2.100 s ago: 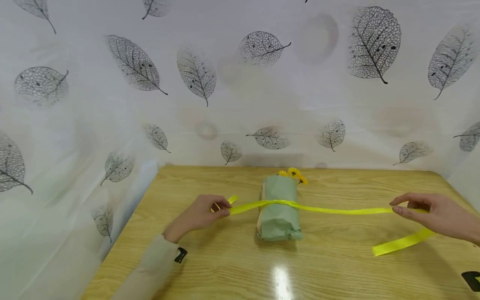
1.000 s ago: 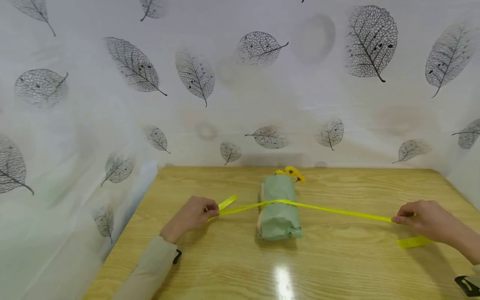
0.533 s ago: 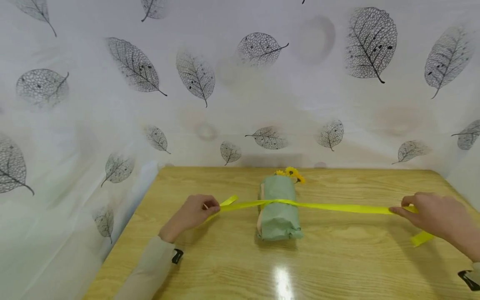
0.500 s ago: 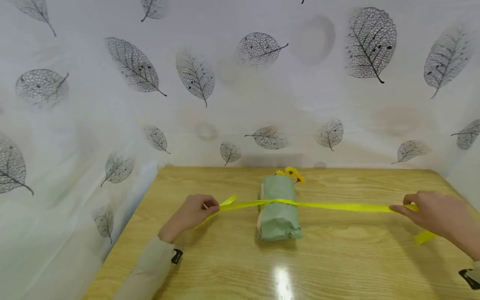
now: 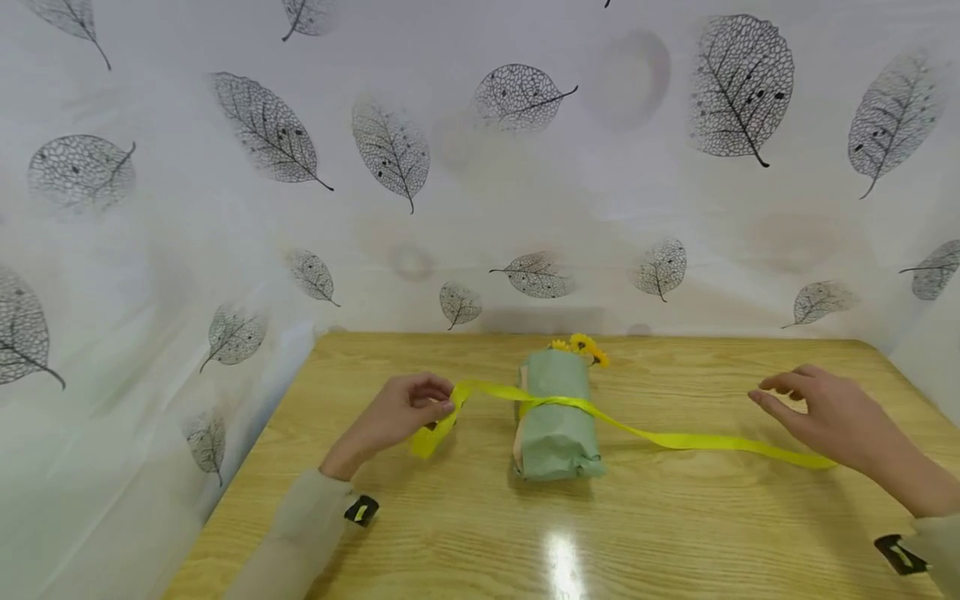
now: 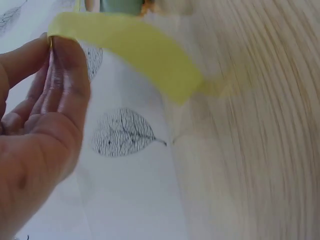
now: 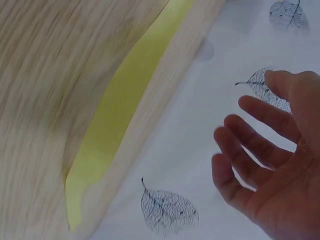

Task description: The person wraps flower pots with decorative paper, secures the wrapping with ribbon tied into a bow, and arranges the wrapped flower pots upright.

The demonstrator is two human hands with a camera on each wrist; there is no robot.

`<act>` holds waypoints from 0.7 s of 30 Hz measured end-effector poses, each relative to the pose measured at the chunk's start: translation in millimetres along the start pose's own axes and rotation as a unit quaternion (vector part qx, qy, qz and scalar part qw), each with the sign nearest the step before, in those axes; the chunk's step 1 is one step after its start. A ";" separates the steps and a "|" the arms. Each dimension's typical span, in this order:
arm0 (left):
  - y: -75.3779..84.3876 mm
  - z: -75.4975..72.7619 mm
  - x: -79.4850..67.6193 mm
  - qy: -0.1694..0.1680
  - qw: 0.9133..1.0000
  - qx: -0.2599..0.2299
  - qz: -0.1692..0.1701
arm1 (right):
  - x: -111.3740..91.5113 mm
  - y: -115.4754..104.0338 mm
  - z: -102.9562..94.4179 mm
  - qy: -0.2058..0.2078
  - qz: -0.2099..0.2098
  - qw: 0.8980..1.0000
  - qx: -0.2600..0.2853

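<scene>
A bouquet wrapped in green paper lies on the table, small yellow flowers showing at its far end. Around its middle runs a yellow ribbon. Left of the bouquet, my left hand pinches one ribbon tail between thumb and fingertip, and the loose end hangs down; in the left wrist view the ribbon arches away from the fingertips. My right hand holds nothing, fingers loosely bent and apart, above the right tail. That tail of ribbon lies along the tabletop in the right wrist view.
The wooden table reaches back to a white curtain printed with dark leaves. This curtain also hangs along the left side. Black straps sit at the sleeve cuffs.
My right hand has let go of the right ribbon tail, which has dropped slack. My left hand has risen slightly, and its tail now bows upward instead of running taut.
</scene>
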State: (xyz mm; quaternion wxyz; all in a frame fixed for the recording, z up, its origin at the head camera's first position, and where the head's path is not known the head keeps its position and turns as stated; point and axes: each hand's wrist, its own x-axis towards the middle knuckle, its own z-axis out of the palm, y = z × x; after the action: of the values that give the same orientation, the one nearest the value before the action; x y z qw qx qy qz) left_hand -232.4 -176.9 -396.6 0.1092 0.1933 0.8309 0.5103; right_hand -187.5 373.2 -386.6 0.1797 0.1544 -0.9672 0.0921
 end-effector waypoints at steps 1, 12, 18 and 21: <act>2.1 2.4 1.0 -0.003 0.999 -0.034 0.001 | 0.8 -7.6 2.4 -0.015 -0.004 0.999 0.030; 26.7 31.9 16.9 0.047 0.985 -0.099 0.133 | 9.7 -64.6 31.7 -0.129 -0.080 0.967 0.203; 34.4 43.4 24.7 0.061 0.978 -0.052 0.192 | 11.8 -64.0 39.2 -0.174 -0.087 0.963 0.187; 35.9 47.2 26.2 0.066 0.979 -0.059 0.181 | 10.3 -60.4 40.0 -0.186 -0.077 0.962 0.185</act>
State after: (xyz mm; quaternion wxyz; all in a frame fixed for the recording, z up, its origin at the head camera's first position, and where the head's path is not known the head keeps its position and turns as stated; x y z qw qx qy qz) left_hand -230.6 -113.0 -385.7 -0.0292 0.2999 0.7557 0.5815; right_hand -189.4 304.7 -412.0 -0.0286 0.2737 -0.9347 0.2251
